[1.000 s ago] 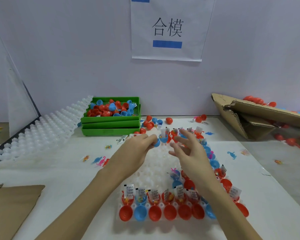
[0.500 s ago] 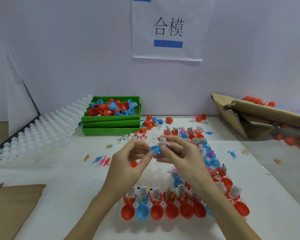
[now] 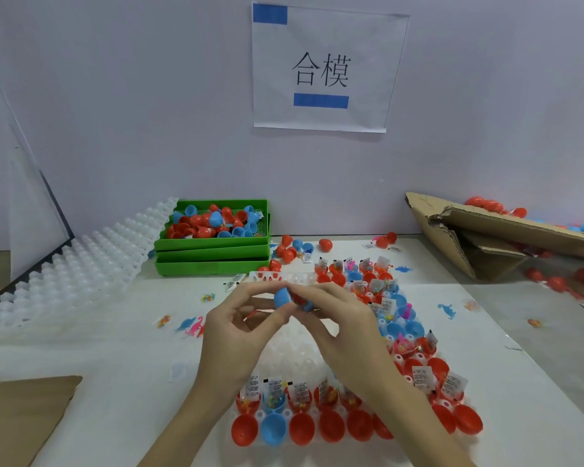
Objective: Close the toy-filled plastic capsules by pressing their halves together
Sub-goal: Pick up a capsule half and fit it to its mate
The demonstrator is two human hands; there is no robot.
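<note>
Both hands meet above the middle of a clear plastic tray (image 3: 295, 357). Between them is a blue capsule (image 3: 284, 297) with something red showing at its seam. My left hand (image 3: 240, 332) pinches its left half with thumb and fingers. My right hand (image 3: 339, 326) grips its right half from the other side. The tray's near row holds open red and blue capsule halves (image 3: 273, 429) with toys and paper slips (image 3: 275, 387) standing in them. More filled halves (image 3: 390, 313) run up the tray's right side.
Stacked green bins (image 3: 213, 254) with loose red and blue halves stand at the back left beside a leaning stack of clear trays (image 3: 81, 264). A torn cardboard box (image 3: 479, 237) lies at the right. Loose capsules (image 3: 325, 245) and small toys (image 3: 193, 326) lie scattered. Brown cardboard (image 3: 21, 412) lies near left.
My hands lifted a blue capsule from the far end of the tray, drew it toward me and brought its halves together between them.
</note>
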